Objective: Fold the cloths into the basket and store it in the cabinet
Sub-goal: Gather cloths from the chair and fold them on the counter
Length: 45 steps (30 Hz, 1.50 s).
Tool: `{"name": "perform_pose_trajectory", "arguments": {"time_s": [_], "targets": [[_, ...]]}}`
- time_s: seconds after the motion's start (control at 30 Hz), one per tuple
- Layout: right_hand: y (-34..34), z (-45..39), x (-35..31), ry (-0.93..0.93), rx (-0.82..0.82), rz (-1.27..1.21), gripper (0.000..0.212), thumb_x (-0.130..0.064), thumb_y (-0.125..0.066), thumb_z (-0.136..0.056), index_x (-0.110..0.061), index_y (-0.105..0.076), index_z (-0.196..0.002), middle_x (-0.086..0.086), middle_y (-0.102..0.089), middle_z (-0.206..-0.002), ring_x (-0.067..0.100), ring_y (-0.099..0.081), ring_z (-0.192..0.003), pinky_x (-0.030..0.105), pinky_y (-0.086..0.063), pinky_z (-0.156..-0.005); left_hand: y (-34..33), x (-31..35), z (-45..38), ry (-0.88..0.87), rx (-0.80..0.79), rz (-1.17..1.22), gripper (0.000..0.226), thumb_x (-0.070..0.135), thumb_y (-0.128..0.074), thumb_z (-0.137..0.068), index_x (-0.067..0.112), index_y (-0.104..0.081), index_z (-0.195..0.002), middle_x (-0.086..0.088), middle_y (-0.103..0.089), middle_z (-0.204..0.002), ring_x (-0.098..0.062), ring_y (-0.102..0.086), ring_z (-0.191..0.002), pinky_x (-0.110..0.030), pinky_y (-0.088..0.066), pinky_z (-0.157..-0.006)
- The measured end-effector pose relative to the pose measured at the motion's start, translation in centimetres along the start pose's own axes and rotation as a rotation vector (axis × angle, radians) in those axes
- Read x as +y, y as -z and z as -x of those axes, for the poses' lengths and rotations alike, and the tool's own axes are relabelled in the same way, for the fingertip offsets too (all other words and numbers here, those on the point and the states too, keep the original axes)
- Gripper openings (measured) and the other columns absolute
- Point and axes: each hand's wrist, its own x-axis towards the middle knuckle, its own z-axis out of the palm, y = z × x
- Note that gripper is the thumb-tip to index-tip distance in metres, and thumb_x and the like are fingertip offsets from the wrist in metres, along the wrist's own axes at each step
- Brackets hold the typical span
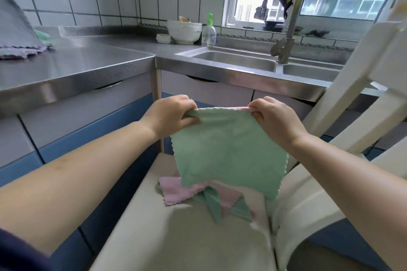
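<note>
A green cloth [229,152] with a pink back hangs in the air above a white chair seat [189,237]. My left hand [174,114] pinches its upper left corner and my right hand [273,116] pinches its upper right corner, stretching the top edge between them. Under it, a loose pile of pink and green cloths [198,196] lies on the chair seat. A stack of grey and pink cloths [17,35] sits on the steel counter at the far left. No basket is in view.
The steel counter [92,61] runs along the left and back, with blue-grey cabinet doors [88,116] below. A double sink [242,61] with a tall tap [288,35] is behind. A white bowl [185,31] and soap bottle [209,33] stand by the wall. The chair back [356,86] rises at right.
</note>
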Motion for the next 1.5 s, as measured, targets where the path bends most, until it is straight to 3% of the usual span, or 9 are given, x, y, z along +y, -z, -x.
{"name": "perform_pose_trajectory", "arguments": {"time_s": [0.17, 0.33, 0.6, 0.8, 0.9, 1.0, 1.17, 1.3, 1.5], "targets": [[1.4, -1.2, -0.9, -0.033, -0.021, -0.011, 0.023, -0.012, -0.053, -0.088, -0.015, -0.065, -0.108, 0.010, -0.066, -0.104, 0.033, -0.059, -0.094, 0.035, -0.045, -0.075, 2.6, 0.0, -1.2, 0.337, -0.062, 0.342, 0.024, 0.035, -0.070, -0.082, 0.018, -0.056, -0.072, 0.009, -0.051, -0.067, -0.009, -0.047, -0.064, -0.023, -0.033, -0.055], [2.8, -2.5, -1.7, -0.108, 0.026, 0.034, 0.022, -0.031, -0.048, -0.093, -0.013, -0.061, -0.091, 0.014, -0.066, -0.088, 0.032, -0.053, -0.072, 0.032, -0.040, -0.061, 4.7, -1.9, -0.4, 0.608, 0.058, 0.792, 0.023, 0.027, -0.074, -0.080, 0.008, -0.066, -0.091, -0.001, -0.065, -0.082, -0.012, -0.058, -0.073, -0.024, -0.045, -0.065], [2.5, -3.2, -3.9, -0.137, 0.021, -0.050, 0.021, -0.025, -0.048, -0.093, -0.016, -0.067, -0.098, 0.007, -0.069, -0.100, 0.031, -0.058, -0.091, 0.031, -0.041, -0.067, 7.0, -3.4, 1.9, 0.661, 0.175, 0.717, 0.015, 0.026, -0.069, -0.085, 0.011, -0.068, -0.089, 0.000, -0.064, -0.079, -0.010, -0.056, -0.070, -0.017, -0.043, -0.060], [0.9, 4.0, -6.4, -0.168, 0.020, -0.426, 0.015, -0.026, -0.060, -0.090, -0.015, -0.070, -0.094, -0.004, -0.067, -0.085, 0.015, -0.059, -0.079, 0.027, -0.045, -0.069, 8.6, -2.1, 10.3, 0.644, -0.053, 0.836, 0.019, 0.034, -0.072, -0.080, 0.017, -0.067, -0.087, 0.009, -0.065, -0.075, -0.003, -0.057, -0.070, -0.023, -0.042, -0.069], [-1.7, 9.7, -6.7, -0.173, -0.125, -0.501, 0.008, -0.023, -0.062, -0.088, -0.019, -0.070, -0.089, -0.014, -0.065, -0.079, 0.004, -0.059, -0.075, 0.015, -0.042, -0.065, 7.3, -0.6, 16.6, 0.682, -0.217, 0.798, 0.042, 0.060, -0.066, -0.070, 0.023, -0.069, -0.088, 0.006, -0.067, -0.082, -0.007, -0.057, -0.077, -0.024, -0.044, -0.073], [-4.6, 15.6, -6.8, -0.168, -0.306, -0.542, 0.006, -0.023, -0.063, -0.088, -0.019, -0.067, -0.085, -0.013, -0.065, -0.078, 0.002, -0.059, -0.075, 0.018, -0.046, -0.063, 5.0, 1.3, 22.5, 0.734, -0.373, 0.777, 0.058, 0.080, -0.061, -0.056, 0.031, -0.067, -0.087, 0.012, -0.064, -0.077, 0.000, -0.054, -0.071, -0.015, -0.042, -0.068], [-7.9, 23.1, -6.6, -0.145, -0.641, -0.473, 0.011, -0.026, -0.057, -0.092, -0.033, -0.059, -0.083, -0.015, -0.062, -0.076, 0.000, -0.054, -0.070, 0.017, -0.039, -0.062, 0.8, 4.4, 29.4, 0.893, -0.615, 0.856, 0.013, 0.040, -0.056, -0.091, 0.030, -0.063, -0.093, 0.022, -0.062, -0.083, 0.001, -0.056, -0.078, -0.019, -0.045, -0.073], [-8.9, 26.2, -6.8, -0.155, -0.795, -0.461, 0.019, -0.030, -0.051, -0.095, -0.039, -0.052, -0.078, -0.016, -0.056, -0.070, -0.001, -0.049, -0.063, 0.016, -0.035, -0.058, -0.4, 5.7, 31.9, 1.020, -0.713, 0.883, 0.016, 0.030, -0.051, -0.096, 0.023, -0.062, -0.104, 0.009, -0.067, -0.104, -0.004, -0.063, -0.088, -0.019, -0.051, -0.070], [-9.4, 26.8, -6.7, -0.241, -0.881, -0.515, 0.015, -0.036, -0.057, -0.091, -0.025, -0.065, -0.086, -0.008, -0.065, -0.077, 0.002, -0.052, -0.066, 0.017, -0.037, -0.059, -1.0, 6.0, 33.1, 1.088, -0.716, 0.886, 0.010, 0.032, -0.058, -0.092, 0.024, -0.063, -0.091, 0.012, -0.068, -0.084, 0.001, -0.064, -0.071, -0.017, -0.047, -0.059]]}}
